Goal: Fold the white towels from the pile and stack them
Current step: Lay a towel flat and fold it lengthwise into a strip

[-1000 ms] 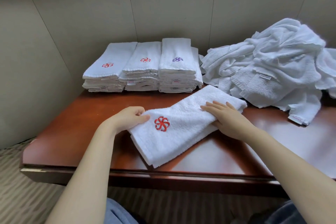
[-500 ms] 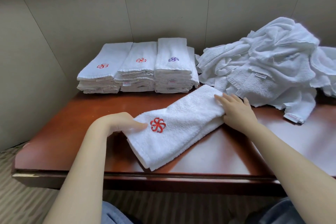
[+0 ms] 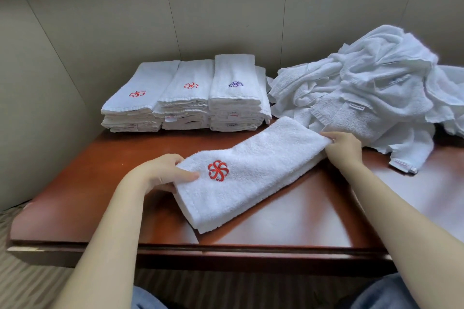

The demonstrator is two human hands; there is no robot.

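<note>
White folded towel point(image 3: 251, 173) lies dead centre: left hand point(image 3: 160, 173) pinches its eight o'clock end, right hand point(image 3: 344, 148) seems to grip the two o'clock end. Three stacks point(image 3: 185, 98) stand finished at eleven o'clock, but the heaped pile point(image 3: 376, 93) at two o'clock means plenty left.

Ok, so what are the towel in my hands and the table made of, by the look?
The folded towel looks like white cotton terry: fuzzy looped pile, red stitched logo. The table looks like reddish-brown wood or veneer, glossy finish: it mirrors pale light. Which of the two, I cannot tell.
</note>
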